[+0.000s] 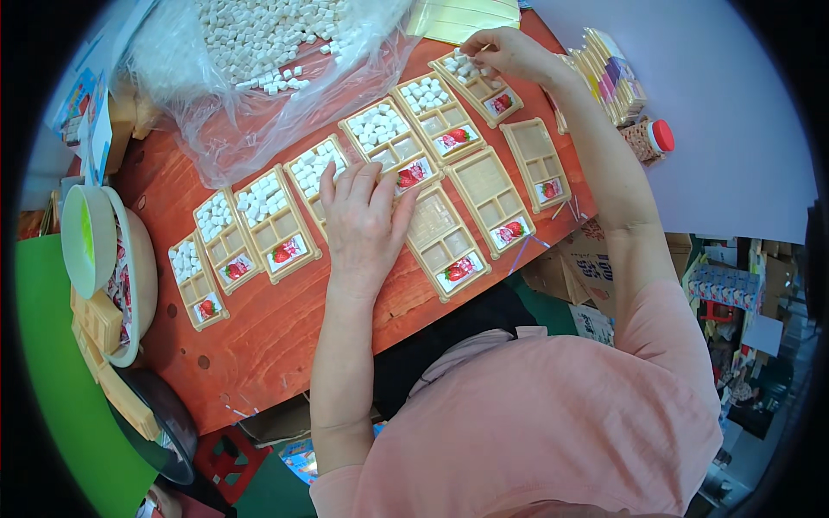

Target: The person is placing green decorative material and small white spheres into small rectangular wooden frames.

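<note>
Two slanting rows of tan plastic compartment trays lie on the table, each with a strawberry-print card. My left hand [363, 216] rests palm down, fingers apart, over the middle trays, with its fingertips at a tray [377, 129] whose large compartment holds small white cubes. At the far right end of the back row, my right hand [515, 56] reaches over another tray [477, 86]. Its bent fingers touch the white cubes [462, 66] there and look slightly apart; the fingertips are partly hidden. Closer to me, a tray [479, 177] has a bare large compartment.
A clear plastic bag [216, 129] with a heap of white cubes [259, 34] spreads across the back of the red table [276, 337]. Bowls [142, 259] and stacked tan trays [104, 324] stand at left. A red-lidded jar [648, 138] sits at right beside upright packets [609, 78].
</note>
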Motion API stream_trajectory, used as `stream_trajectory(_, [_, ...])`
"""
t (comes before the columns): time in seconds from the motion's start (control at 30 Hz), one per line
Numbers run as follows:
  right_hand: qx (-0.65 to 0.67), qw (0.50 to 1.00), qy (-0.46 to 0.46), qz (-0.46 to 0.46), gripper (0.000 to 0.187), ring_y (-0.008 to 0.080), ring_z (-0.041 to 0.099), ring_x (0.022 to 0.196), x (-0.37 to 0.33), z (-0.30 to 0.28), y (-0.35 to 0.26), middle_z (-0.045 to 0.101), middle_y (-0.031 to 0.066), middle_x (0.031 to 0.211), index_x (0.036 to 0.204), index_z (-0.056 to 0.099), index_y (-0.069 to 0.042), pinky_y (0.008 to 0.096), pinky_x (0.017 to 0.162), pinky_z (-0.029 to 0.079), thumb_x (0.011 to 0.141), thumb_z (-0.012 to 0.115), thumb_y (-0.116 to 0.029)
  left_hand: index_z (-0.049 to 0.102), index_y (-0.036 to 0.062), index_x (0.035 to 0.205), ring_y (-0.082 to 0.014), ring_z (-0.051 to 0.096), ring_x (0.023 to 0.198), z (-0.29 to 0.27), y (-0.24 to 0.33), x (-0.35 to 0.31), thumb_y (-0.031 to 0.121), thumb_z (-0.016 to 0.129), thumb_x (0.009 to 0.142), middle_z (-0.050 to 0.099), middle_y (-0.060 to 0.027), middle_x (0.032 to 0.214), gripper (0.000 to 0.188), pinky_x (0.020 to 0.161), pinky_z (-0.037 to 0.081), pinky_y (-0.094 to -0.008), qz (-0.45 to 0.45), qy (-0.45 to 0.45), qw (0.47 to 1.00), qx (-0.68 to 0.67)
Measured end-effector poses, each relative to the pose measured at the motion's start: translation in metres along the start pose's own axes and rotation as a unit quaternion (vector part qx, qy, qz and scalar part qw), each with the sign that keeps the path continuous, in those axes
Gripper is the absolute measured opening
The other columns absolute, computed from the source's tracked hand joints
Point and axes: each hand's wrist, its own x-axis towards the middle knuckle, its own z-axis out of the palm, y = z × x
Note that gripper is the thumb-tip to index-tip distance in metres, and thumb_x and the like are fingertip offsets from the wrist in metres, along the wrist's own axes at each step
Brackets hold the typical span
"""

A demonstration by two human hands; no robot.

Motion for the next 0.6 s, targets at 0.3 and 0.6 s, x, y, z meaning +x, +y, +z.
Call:
stream_trajectory(0.3, [-0.239,0.97,0.049,-0.019,0.024,0.0222,0.069,0.081,-0.018,-0.014,0.006,0.073,0.0154,0.088,0.1,0.072,0.002,0.0354,0.074,0.054,0.089,0.068,-0.019,0.068,0.0025,0.101,-0.0291,0.06,0.108,-0.001,-0.002,-0.001,0.021,0.078,0.083,0.064,-0.0125,0.108,0.027,0.107,0.037,-0.0535,-0.007,-0.001,1.0,0.001])
stream_trajectory(0.6, [-0.243,0.966,0.072,0.056,0.025,0.0313,0.071,0.088,-0.03,0.004,0.007,0.073,0.0171,0.092,0.095,0.074,-0.002,0.0422,0.08,0.055,0.086,0.065,-0.023,0.069,0.0032,0.101,-0.0279,0.061,0.106,0.001,-0.003,0.001,0.02,0.078,0.083,0.066,-0.0112,0.107,0.026,0.108,0.037,-0.052,-0.008,0.002,1.0,0.005])
